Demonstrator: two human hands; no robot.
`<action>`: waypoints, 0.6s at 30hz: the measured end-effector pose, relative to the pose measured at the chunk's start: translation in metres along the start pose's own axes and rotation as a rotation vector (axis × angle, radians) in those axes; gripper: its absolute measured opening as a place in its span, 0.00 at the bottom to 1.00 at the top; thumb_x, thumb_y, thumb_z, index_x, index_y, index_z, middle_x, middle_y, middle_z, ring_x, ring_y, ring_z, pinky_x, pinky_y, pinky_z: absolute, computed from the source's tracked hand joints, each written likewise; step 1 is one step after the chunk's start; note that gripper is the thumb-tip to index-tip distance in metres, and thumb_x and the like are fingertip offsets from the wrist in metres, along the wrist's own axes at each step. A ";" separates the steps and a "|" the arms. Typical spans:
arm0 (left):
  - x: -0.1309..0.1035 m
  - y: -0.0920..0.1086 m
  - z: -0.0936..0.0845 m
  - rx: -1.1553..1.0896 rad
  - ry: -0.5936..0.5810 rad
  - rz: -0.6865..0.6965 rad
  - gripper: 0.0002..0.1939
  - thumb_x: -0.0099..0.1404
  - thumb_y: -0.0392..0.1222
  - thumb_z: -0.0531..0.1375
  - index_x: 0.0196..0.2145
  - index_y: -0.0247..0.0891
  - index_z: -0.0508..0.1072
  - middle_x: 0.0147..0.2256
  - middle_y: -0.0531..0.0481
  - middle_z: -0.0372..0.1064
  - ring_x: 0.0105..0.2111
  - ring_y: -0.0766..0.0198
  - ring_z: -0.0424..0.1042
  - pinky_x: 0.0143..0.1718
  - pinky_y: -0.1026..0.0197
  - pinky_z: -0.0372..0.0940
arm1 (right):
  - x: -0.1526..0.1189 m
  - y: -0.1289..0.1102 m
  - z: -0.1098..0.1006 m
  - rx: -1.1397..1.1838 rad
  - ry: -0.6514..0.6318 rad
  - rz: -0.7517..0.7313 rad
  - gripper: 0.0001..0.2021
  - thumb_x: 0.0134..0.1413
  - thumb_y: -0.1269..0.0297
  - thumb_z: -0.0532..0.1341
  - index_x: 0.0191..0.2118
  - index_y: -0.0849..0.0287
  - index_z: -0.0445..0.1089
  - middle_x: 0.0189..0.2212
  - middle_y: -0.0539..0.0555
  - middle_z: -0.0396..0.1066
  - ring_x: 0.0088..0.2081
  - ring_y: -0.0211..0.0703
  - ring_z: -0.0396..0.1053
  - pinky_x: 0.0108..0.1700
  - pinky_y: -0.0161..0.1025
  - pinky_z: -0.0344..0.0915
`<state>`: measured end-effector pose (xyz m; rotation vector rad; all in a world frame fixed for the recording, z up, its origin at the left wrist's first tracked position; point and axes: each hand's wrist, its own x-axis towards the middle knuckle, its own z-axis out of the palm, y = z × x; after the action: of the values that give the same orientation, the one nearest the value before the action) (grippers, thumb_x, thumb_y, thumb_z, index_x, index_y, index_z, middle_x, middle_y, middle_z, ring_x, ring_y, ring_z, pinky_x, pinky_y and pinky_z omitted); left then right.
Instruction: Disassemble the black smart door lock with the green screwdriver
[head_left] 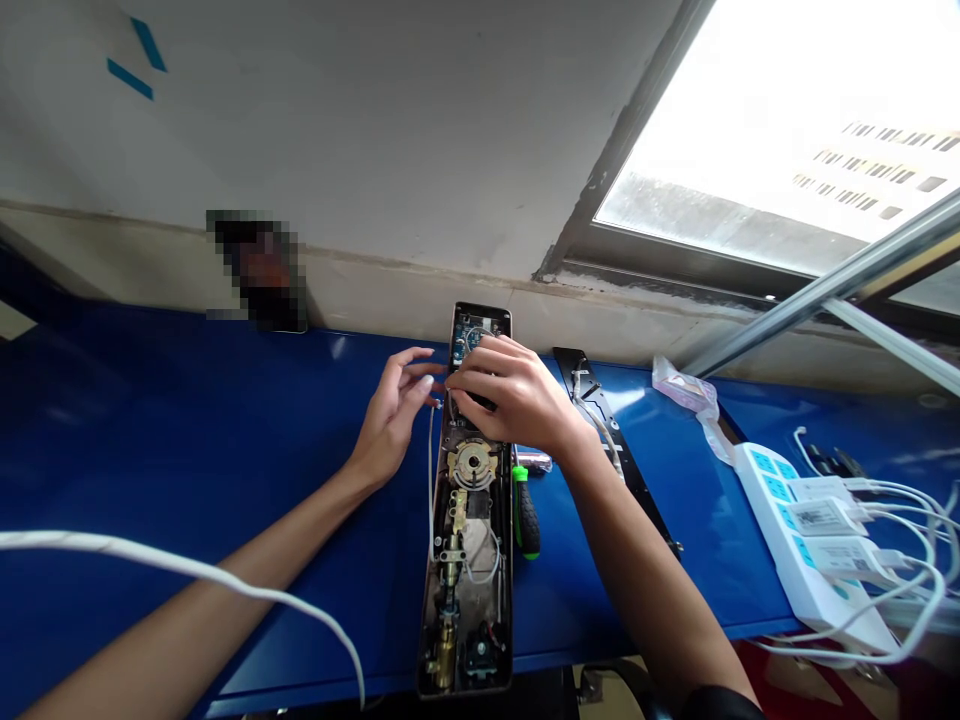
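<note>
A long, narrow electronic door lock body point(476, 560) lies open on the table, its inside facing up. In it show a circuit board point(466, 335) at the far end, a round metal disc point(474, 461) and a brass lock cylinder point(445, 655). My left hand point(391, 415) is beside the left rim, fingers apart. A thin grey cable point(431, 480) runs along that rim, its plug end close to my left fingers. My right hand point(514, 385) reaches over the upper part of the body, fingers curled and pinched at the left rim; what they grip is hidden.
Right of the lock body lie a green and black screwdriver point(525, 510) and a black panel point(600, 420) with a cable. A white power strip point(780, 540) with chargers stands at the right. A thick white cable point(187, 565) crosses above my left forearm. Blue table point(150, 430) meets the wall.
</note>
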<state>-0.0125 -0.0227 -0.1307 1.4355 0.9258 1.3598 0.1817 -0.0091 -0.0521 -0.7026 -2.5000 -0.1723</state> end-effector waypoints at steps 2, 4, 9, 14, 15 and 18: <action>0.000 -0.002 -0.001 0.070 0.091 0.068 0.22 0.77 0.53 0.54 0.62 0.43 0.63 0.58 0.41 0.67 0.54 0.54 0.72 0.52 0.53 0.70 | 0.002 -0.005 -0.001 0.002 -0.006 -0.031 0.14 0.71 0.68 0.54 0.43 0.60 0.79 0.40 0.57 0.78 0.39 0.44 0.66 0.44 0.46 0.67; -0.001 -0.003 -0.002 0.160 0.171 0.131 0.22 0.77 0.53 0.52 0.64 0.44 0.62 0.62 0.41 0.63 0.56 0.54 0.70 0.57 0.50 0.67 | 0.004 -0.009 -0.001 0.024 -0.034 -0.045 0.15 0.72 0.69 0.53 0.46 0.60 0.79 0.43 0.57 0.79 0.42 0.45 0.68 0.46 0.46 0.68; -0.004 0.006 -0.002 0.380 0.214 0.203 0.21 0.78 0.50 0.51 0.64 0.46 0.66 0.67 0.42 0.58 0.64 0.51 0.63 0.64 0.48 0.61 | 0.006 -0.012 -0.005 0.099 -0.101 0.089 0.16 0.68 0.71 0.56 0.52 0.58 0.78 0.50 0.56 0.79 0.49 0.50 0.68 0.55 0.51 0.70; -0.007 0.013 0.000 0.407 0.000 0.235 0.22 0.79 0.49 0.51 0.67 0.49 0.64 0.69 0.46 0.58 0.70 0.51 0.55 0.70 0.44 0.54 | 0.003 -0.004 -0.023 0.103 0.069 0.295 0.16 0.68 0.71 0.54 0.52 0.60 0.78 0.49 0.58 0.79 0.50 0.47 0.71 0.54 0.47 0.70; -0.007 0.014 0.000 0.417 -0.054 0.237 0.22 0.79 0.49 0.51 0.67 0.50 0.63 0.70 0.47 0.56 0.71 0.51 0.55 0.71 0.42 0.52 | 0.001 -0.002 -0.026 0.095 0.064 0.373 0.15 0.68 0.70 0.55 0.50 0.59 0.79 0.46 0.58 0.79 0.47 0.46 0.72 0.51 0.46 0.71; -0.010 0.015 0.003 0.459 -0.147 0.232 0.22 0.78 0.50 0.51 0.66 0.53 0.65 0.72 0.49 0.53 0.71 0.49 0.54 0.72 0.38 0.50 | -0.005 0.006 -0.033 0.100 -0.045 0.510 0.11 0.65 0.66 0.60 0.44 0.57 0.81 0.38 0.55 0.78 0.38 0.44 0.72 0.41 0.44 0.68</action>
<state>-0.0115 -0.0369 -0.1195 2.0155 1.0422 1.2310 0.2032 -0.0150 -0.0263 -1.2775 -2.2638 0.1541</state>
